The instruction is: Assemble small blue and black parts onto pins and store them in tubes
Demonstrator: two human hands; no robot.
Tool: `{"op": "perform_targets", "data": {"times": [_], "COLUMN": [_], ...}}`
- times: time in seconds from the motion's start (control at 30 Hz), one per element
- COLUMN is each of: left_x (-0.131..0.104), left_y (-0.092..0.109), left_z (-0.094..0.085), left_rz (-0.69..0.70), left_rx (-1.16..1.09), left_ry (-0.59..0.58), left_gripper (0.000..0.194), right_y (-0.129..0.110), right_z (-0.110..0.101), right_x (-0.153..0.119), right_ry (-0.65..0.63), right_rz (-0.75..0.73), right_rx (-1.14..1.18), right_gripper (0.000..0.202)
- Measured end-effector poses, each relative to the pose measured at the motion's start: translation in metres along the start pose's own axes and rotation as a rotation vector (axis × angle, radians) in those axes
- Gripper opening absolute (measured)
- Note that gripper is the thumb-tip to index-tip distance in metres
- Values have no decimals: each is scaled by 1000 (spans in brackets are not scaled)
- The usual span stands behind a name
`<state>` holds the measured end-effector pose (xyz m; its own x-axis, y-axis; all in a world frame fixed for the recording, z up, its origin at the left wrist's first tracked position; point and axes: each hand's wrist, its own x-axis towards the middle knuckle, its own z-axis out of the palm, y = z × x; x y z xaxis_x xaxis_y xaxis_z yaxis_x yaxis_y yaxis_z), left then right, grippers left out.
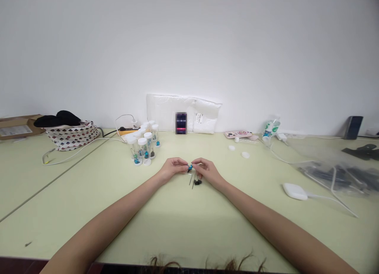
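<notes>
At the middle of the pale green table, my left hand (174, 168) and my right hand (207, 171) meet around a small blue part (190, 168). The fingertips of both hands are pinched on it, one from each side. Just below lie two thin metal rods, a short bent one (190, 179) and a longer one (193, 181). Beside them, under my right hand, a small black part (197, 182) rests on the table. The details of the blue part are too small to tell.
White-capped clear tubes (144, 147) holding small parts stand left of centre. A phone (181, 123) leans against white packaging (206, 116). Two white caps (245, 154), a clear tube (248, 140), a white adapter (295, 191) and plastic bags (340, 175) lie rightward. A patterned basket (72, 136) sits left.
</notes>
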<state>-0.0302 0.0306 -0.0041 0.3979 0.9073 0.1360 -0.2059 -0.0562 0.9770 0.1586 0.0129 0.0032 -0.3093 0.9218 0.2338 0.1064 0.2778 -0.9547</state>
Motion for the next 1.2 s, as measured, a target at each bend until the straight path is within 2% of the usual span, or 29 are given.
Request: {"op": "perform_targets", "data": {"times": [0.23,0.57,0.77,0.93,1.2], "left_x": [-1,0,0,0,0], "left_y": [2,-1,-1,0,0], "left_z": [1,-1,0,1,1], "left_rz": [-36,-25,-24,-17,-27], "left_rx": [-3,1,-7,-17,-18], "left_ry": [-9,-16,-21,-1,-12], "left_gripper": [32,30,31,32,35], "right_y": [-1,0,1,0,1], "right_z": [0,0,2,0,1], "right_x": [-1,0,2,0,1], "right_ry": [-19,-28,-34,10,-10], "right_rz": [-11,-38,-5,-11,-13], "right_rx": [18,31,9,-29,20], "right_gripper": [26,32,35,29,29]}}
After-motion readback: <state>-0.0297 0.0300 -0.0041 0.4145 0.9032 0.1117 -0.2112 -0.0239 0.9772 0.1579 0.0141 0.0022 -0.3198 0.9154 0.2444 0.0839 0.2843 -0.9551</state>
